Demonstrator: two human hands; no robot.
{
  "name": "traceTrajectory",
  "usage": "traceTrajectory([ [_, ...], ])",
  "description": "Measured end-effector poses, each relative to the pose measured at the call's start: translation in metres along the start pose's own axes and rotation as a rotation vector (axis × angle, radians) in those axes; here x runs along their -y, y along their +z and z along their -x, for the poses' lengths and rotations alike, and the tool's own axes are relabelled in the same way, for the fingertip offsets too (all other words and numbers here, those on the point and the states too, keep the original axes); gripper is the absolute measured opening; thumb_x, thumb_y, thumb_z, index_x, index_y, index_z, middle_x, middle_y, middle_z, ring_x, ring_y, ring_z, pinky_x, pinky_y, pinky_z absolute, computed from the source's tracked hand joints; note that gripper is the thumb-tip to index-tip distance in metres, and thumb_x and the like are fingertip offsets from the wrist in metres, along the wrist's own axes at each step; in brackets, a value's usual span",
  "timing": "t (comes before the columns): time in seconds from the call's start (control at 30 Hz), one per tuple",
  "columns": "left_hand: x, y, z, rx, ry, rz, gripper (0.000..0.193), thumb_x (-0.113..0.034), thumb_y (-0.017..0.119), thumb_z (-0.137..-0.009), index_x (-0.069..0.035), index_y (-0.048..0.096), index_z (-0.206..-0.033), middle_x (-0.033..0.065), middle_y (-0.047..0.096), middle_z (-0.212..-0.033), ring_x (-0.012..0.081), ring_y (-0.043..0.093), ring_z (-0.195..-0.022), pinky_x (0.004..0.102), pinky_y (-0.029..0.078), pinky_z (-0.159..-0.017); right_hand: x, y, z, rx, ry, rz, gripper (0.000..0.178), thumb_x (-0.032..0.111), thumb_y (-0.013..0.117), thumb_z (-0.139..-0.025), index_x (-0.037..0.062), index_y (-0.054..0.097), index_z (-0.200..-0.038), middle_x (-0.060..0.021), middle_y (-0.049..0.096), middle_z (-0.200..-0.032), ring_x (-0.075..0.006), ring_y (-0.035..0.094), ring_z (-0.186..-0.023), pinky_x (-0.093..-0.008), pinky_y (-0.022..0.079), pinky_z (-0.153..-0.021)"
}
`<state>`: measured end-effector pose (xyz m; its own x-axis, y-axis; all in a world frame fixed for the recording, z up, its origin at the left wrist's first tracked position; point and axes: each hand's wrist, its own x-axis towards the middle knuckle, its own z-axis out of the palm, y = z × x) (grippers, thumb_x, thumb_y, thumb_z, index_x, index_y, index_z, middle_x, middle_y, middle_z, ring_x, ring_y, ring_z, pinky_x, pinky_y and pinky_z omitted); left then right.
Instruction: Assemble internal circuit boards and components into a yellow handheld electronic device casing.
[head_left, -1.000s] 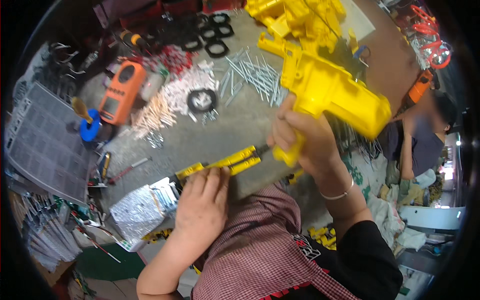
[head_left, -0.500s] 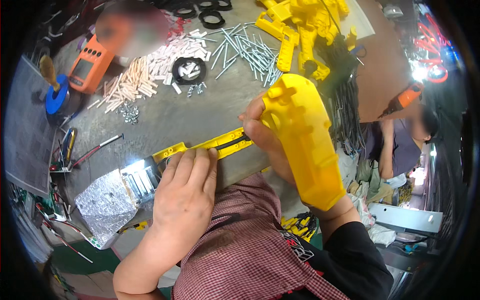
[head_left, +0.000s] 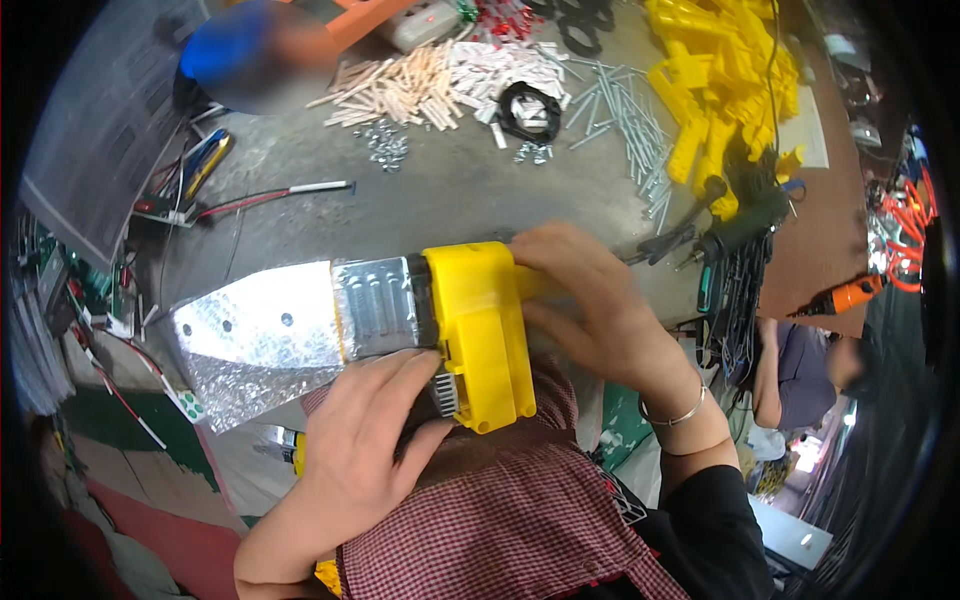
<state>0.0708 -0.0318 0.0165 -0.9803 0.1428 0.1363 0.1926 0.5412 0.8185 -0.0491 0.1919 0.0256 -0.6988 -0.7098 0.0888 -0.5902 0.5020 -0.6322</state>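
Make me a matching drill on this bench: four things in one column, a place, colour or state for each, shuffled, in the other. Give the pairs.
1. Housing
2. Rods
3. Ring
4. Bracelet

A. strewn on the table
B. worn
C. yellow, at the right hand
D. black and round

Pairs: 1-C, 2-A, 3-D, 4-B

You had white tubes (head_left: pixel 482 70), a black ring (head_left: pixel 509 110) and slender metal rods (head_left: pixel 632 122) toward the far edge of your workbench (head_left: pixel 450 200).
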Motion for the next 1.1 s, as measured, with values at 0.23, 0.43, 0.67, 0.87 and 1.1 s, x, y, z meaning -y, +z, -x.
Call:
traceTrajectory([
  [0.23, 0.023, 0.016, 0.003, -0.050, 0.147, 0.044, 0.053, -0.001, 0.075, -0.064, 0.004, 0.060, -0.114, 0.0168, 0.062, -0.098, 0.0329, 0.062, -0.083, 0.0383, 0.051, -0.070, 0.009, 0.006, 0.004, 0.002, 0.022, 0.122, 0.048, 0.000, 0.069, -0.076, 0.0021, 0.055, -0.122, -0.0151, 0.057, -0.116, -0.0368, 0.056, -0.107, -0.0392, 0.048, -0.088],
  [0.43, 0.030, 0.018, -0.010, -0.095, 0.192, 0.011, 0.046, -0.006, 0.073, -0.069, 0.003, 0.060, -0.113, 0.0166, 0.062, -0.097, 0.0342, 0.061, -0.082, 0.0398, 0.051, -0.070, 0.040, 0.017, -0.002, -0.002, -0.113, 0.004, 0.033, 0.011, 0.072, -0.075, 0.0110, 0.065, -0.107, -0.0097, 0.056, -0.127, -0.0334, 0.047, -0.129, -0.0545, 0.031, -0.109],
  [0.67, 0.033, 0.022, -0.015, -0.137, 0.188, 0.038, 0.045, -0.008, 0.076, -0.068, 0.003, 0.062, -0.109, 0.0158, 0.065, -0.099, 0.0336, 0.062, -0.083, 0.0389, 0.051, -0.071, 0.034, 0.029, -0.001, 0.112, -0.163, 0.027, 0.012, 0.023, 0.068, -0.083, 0.0137, 0.065, -0.089, -0.0104, 0.059, -0.125, -0.0360, 0.041, -0.132, -0.0581, 0.015, -0.113],
  [0.87, 0.031, -0.014, -0.012, -0.097, 0.226, -0.159, 0.053, -0.012, 0.080, -0.067, 0.001, 0.063, -0.116, 0.0167, 0.066, -0.114, 0.0330, 0.065, -0.103, 0.0401, 0.052, -0.087, 0.032, 0.021, 0.004, 0.129, -0.115, 0.068, 0.040, 0.020, 0.073, -0.078, 0.0158, 0.062, -0.115, -0.0078, 0.051, -0.137, -0.0314, 0.037, -0.138, -0.0583, 0.021, -0.113],
  [1.1, 0.064, -0.024, -0.028, -0.213, 0.187, -0.502, 0.082, -0.027, 0.082, -0.062, -0.003, 0.050, -0.134, 0.0168, 0.056, -0.124, 0.0368, 0.053, -0.113, 0.0483, 0.040, -0.100, 0.044, 0.030, -0.021, -0.026, -0.143, 0.053, 0.059, 0.024, 0.063, -0.088, 0.0044, 0.044, -0.140, -0.0156, 0.048, -0.141, -0.0363, 0.041, -0.133, -0.0499, 0.033, -0.110],
])
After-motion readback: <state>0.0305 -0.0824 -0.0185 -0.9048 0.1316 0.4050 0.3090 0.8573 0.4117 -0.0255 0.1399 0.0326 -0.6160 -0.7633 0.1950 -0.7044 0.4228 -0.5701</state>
